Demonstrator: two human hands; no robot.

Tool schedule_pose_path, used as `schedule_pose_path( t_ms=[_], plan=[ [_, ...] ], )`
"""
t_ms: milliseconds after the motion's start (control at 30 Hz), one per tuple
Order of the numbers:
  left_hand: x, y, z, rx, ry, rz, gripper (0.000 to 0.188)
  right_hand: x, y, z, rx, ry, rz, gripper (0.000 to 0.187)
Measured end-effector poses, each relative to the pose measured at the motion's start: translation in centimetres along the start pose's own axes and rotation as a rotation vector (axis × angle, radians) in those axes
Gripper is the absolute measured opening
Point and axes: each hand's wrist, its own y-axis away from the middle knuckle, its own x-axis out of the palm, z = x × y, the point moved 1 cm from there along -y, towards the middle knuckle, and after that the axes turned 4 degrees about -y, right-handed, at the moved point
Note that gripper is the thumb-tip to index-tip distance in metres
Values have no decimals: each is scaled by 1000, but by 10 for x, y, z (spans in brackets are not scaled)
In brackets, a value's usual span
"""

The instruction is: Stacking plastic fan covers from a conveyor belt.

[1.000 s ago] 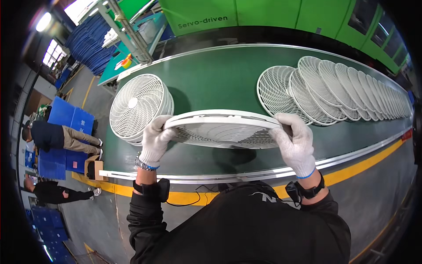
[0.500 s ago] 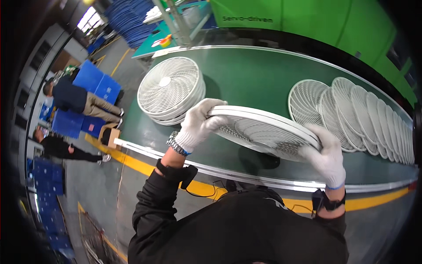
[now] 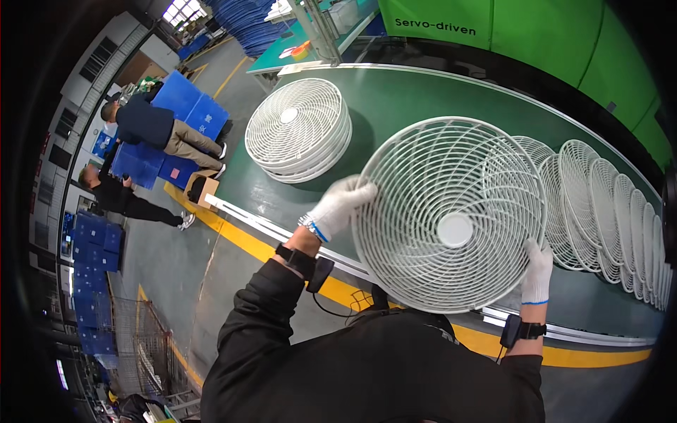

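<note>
I hold a round white fan grille (image 3: 455, 230) up in front of me, its wire face with the solid round hub turned toward me. My gloved left hand (image 3: 340, 206) grips its left rim, with thumb and fingers closed on the edge. On the lower right rim, my gloved right hand (image 3: 537, 273) is closed as well. Whether a second grille lies behind this one cannot be told. To the left stands a stack of fan grilles (image 3: 297, 127) on the green tabletop (image 3: 416, 95). On the right, several more grilles (image 3: 580, 187) lean overlapping in a row.
A large green machine (image 3: 508, 42) runs behind the table. At the far left corner, a side table (image 3: 271, 60) carries a roll of tape. Two people (image 3: 151, 127) stand by blue boxes (image 3: 201, 106) on the left. A metal rail (image 3: 261, 227) edges the table's near side.
The held grille has tipped from nearly edge-on to facing me, and its near side has come down toward me. Both hands keep hold of the rim. My view has shifted slightly.
</note>
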Motion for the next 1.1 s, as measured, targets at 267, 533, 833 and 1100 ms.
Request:
schedule_pose_path(
  t_ms=[267,533,833,1100],
  plan=[
    [11,23,60,-188,492,35,41,-11,-23,-53,177,-16,-167,48],
    [-101,-2,74,103,720,-332,50,-12,47,-73,370,-85,-233,39],
    [-266,-123,111,216,916,-515,65,4,158,-123,332,225,-537,27],
    [-284,-106,93,-336,243,-526,63,42,214,-151,331,419,-448,18]
  ],
)
